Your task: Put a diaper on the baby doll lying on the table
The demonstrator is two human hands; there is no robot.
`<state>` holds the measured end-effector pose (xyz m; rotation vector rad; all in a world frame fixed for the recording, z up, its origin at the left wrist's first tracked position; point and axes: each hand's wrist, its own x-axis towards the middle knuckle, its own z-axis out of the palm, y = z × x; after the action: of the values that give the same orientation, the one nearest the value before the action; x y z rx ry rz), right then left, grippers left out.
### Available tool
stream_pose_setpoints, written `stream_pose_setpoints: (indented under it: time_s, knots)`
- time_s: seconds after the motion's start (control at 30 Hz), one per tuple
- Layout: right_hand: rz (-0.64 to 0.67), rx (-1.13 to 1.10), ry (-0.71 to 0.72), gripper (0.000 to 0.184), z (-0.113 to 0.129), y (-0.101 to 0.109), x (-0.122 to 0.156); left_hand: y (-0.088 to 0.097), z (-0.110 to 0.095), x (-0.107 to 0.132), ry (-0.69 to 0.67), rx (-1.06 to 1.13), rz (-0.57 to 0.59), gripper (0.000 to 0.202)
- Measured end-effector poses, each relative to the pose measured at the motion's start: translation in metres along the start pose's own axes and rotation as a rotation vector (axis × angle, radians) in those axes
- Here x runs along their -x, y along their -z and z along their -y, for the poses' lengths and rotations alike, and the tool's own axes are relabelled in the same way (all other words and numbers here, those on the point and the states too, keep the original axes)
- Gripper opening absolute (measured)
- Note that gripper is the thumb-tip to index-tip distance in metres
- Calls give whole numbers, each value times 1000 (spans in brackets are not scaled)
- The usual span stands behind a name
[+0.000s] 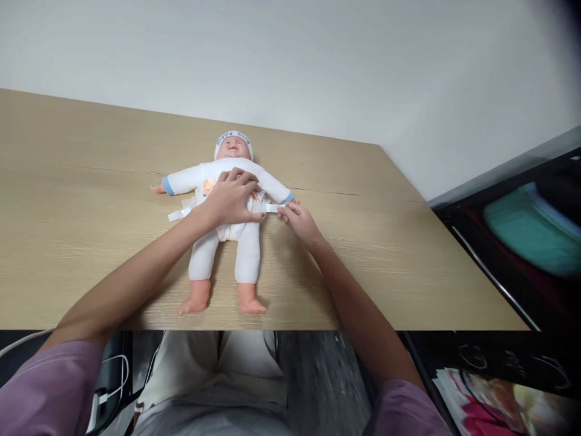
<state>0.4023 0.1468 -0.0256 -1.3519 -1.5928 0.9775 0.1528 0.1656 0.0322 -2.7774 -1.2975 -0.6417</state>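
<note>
A baby doll [227, 242] in a white suit and cap lies on its back on the wooden table [91, 242], head away from me. A white diaper [181, 212] sits around its waist, with a tab sticking out on the left. My left hand [231, 197] rests on the doll's belly, fingers curled and pressing down on the diaper front. My right hand [297, 219] pinches the diaper's right tab [271, 208], pulled out sideways beside the doll's hip.
The table's near edge runs just below the doll's feet. A dark shelf [521, 242] with a teal object [531, 233] stands at the right. White cables [109, 375] hang under the table at the left. A white wall rises behind.
</note>
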Motion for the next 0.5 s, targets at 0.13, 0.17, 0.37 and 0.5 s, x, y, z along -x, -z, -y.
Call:
stream_pose_setpoints:
  time_s: [0.13, 0.17, 0.37, 0.5]
  knots:
    - [50, -71, 71, 39, 20, -15, -16, 0, -1, -1, 1, -5, 8, 63]
    - [68, -76, 86, 37, 25, -21, -21, 0, -1, -1, 5, -4, 10, 65]
    - [73, -132, 68, 39, 32, -55, -40, -2, -1, -1, 38, 47, -9, 72]
    - [-32, -140, 153, 42, 23, -56, -22, -2, 0, 0, 33, 75, -16, 72]
